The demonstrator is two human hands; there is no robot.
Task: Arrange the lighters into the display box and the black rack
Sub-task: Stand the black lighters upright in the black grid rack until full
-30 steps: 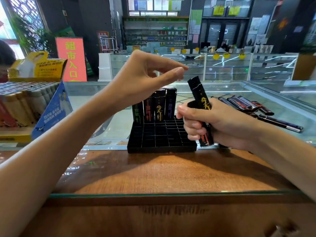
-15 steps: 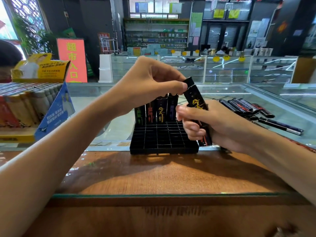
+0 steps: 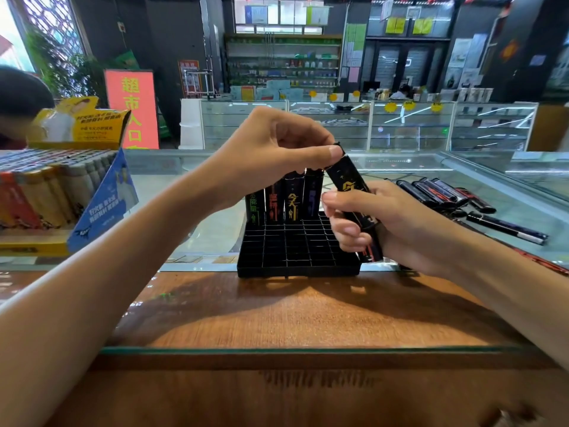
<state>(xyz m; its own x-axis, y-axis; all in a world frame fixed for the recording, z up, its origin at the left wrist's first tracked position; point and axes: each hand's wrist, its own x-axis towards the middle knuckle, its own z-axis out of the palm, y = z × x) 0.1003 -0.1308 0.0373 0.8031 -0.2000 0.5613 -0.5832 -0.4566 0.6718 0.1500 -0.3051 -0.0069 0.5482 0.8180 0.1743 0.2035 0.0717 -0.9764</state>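
A black grid rack (image 3: 295,257) sits on the glass counter with several black lighters (image 3: 291,198) standing in its back row. My right hand (image 3: 397,223) grips a small bunch of black lighters just right of the rack. One of them, a black lighter with yellow print (image 3: 349,178), sticks up out of the bunch, tilted left. My left hand (image 3: 277,149) pinches the top of that lighter between thumb and fingers, above the rack's back row. More loose black lighters (image 3: 443,192) lie on the glass to the right.
A yellow and blue display box (image 3: 101,204) filled with rows of pale lighters stands at the left. A wooden counter strip (image 3: 292,315) under a glass edge lies in front of the rack. A person's head shows at the far left. Glass showcases stand behind.
My left hand came down from an open pose above the rack and closed its thumb and fingers on the top of the raised lighter. My right hand stayed beside the rack.
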